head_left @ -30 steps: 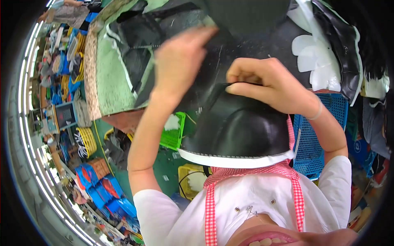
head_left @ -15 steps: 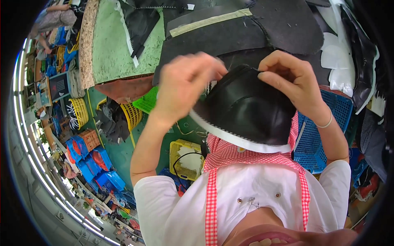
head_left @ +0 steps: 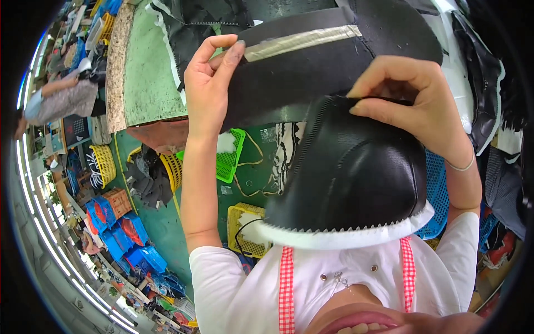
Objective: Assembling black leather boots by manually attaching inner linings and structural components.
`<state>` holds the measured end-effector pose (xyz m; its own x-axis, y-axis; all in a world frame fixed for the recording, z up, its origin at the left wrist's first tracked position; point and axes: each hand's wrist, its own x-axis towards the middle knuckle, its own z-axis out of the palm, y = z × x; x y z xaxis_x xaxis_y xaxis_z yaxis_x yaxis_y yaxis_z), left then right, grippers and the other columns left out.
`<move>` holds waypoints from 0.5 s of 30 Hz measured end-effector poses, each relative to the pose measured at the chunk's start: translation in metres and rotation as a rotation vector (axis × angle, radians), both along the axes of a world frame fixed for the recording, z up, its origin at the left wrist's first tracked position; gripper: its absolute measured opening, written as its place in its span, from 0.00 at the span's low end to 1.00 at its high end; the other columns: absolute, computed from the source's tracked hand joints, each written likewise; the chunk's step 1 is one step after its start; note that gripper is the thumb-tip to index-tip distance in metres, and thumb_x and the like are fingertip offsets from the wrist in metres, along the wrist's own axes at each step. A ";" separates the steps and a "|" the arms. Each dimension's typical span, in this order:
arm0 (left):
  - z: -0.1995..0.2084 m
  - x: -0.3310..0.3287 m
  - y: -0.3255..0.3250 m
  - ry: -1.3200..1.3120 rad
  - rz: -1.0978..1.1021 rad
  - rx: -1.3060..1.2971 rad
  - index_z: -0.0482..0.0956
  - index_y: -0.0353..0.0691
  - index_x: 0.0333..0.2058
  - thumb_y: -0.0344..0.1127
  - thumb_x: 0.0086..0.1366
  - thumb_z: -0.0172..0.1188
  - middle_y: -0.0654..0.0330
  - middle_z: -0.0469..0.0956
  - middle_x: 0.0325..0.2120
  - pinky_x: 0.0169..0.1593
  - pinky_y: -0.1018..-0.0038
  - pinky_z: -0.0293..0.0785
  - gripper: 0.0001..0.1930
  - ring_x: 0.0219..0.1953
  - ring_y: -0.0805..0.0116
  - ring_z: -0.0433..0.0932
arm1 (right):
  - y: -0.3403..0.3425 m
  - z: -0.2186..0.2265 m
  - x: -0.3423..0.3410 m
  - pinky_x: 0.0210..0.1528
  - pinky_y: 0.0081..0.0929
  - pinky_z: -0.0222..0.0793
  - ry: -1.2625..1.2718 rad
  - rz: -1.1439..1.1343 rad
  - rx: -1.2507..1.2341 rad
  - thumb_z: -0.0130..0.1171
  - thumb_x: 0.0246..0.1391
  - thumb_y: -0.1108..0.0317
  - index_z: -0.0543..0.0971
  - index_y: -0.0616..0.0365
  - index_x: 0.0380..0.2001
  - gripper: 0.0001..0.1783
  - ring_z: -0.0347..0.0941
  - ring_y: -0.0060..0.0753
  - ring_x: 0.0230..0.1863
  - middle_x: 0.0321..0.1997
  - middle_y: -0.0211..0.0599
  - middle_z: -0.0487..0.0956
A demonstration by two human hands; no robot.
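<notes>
A black leather shoe upper [head_left: 367, 178] hangs in front of my chest. It has a zipper-like row down its left side and a white, toothed edge [head_left: 345, 236] along the bottom. At its top corner, the thumb and fingers of my right hand [head_left: 409, 97] pinch it. My left hand [head_left: 211, 83] is raised to the left, apart from the upper. Its thumb is pressed against its fingers; what they hold, if anything, I cannot make out. Just beside those fingertips is a strip of tape [head_left: 303, 43] on a dark sheet [head_left: 289, 83].
A green worktop [head_left: 150, 78] with more black pieces [head_left: 200, 33] stands ahead. Below it are a green basket [head_left: 231, 161], a yellow crate [head_left: 239, 214] and a blue basket [head_left: 436, 189]. Black and white pieces [head_left: 478, 78] lie at the right. Another person [head_left: 67, 100] is at the far left.
My left hand has moved away from the top of the upper, out to the left. My right hand keeps its pinch there. The upper now hangs lower and nearer to me.
</notes>
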<state>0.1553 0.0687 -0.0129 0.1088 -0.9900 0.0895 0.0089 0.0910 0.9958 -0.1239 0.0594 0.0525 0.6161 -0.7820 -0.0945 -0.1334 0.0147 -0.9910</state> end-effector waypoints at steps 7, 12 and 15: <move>0.052 -0.033 0.028 -0.011 -0.162 0.007 0.78 0.33 0.46 0.30 0.67 0.61 0.65 0.82 0.33 0.40 0.88 0.68 0.11 0.36 0.87 0.74 | -0.003 0.014 0.017 0.36 0.15 0.71 0.052 0.009 -0.396 0.66 0.47 0.79 0.81 0.64 0.29 0.05 0.76 0.18 0.30 0.30 0.31 0.80; 0.060 -0.039 0.037 0.056 -0.244 0.077 0.78 0.32 0.45 0.30 0.67 0.61 0.68 0.81 0.31 0.38 0.90 0.66 0.11 0.34 0.88 0.72 | -0.004 0.022 0.014 0.35 0.15 0.71 0.048 -0.016 -0.553 0.66 0.47 0.79 0.81 0.64 0.29 0.05 0.76 0.19 0.30 0.29 0.32 0.80; 0.066 -0.040 0.038 0.138 -0.285 0.057 0.79 0.31 0.45 0.30 0.67 0.60 0.68 0.81 0.31 0.37 0.89 0.66 0.10 0.34 0.88 0.72 | -0.004 0.023 0.014 0.35 0.15 0.71 0.028 -0.022 -0.501 0.66 0.48 0.79 0.81 0.64 0.29 0.05 0.76 0.18 0.30 0.30 0.31 0.80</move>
